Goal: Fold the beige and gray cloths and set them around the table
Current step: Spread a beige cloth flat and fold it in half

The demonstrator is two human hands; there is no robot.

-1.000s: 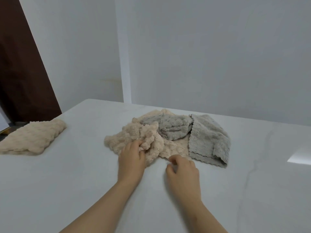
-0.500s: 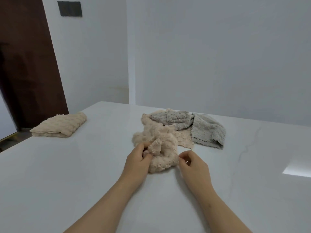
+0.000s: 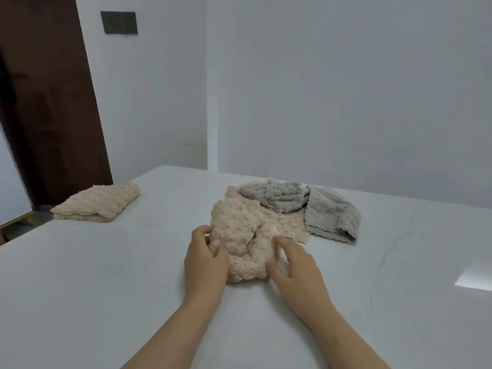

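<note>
One folded beige cloth (image 3: 98, 203) lies well left of the left hand (image 3: 205, 259), which pinches the edge of a crumpled beige cloth (image 3: 239, 235) on the table (image 3: 106, 288). The right hand (image 3: 295, 272) rests spread against it. Just beyond the hands, the gray cloths (image 3: 330, 214) lie unfolded, so most of the work is left.

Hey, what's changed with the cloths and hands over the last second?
The left hand pulled the crumpled beige cloth nearer, away from the gray cloths, and still grips it; the right hand, empty before, now rests on it. The gray cloths and folded beige cloth stayed put.
</note>
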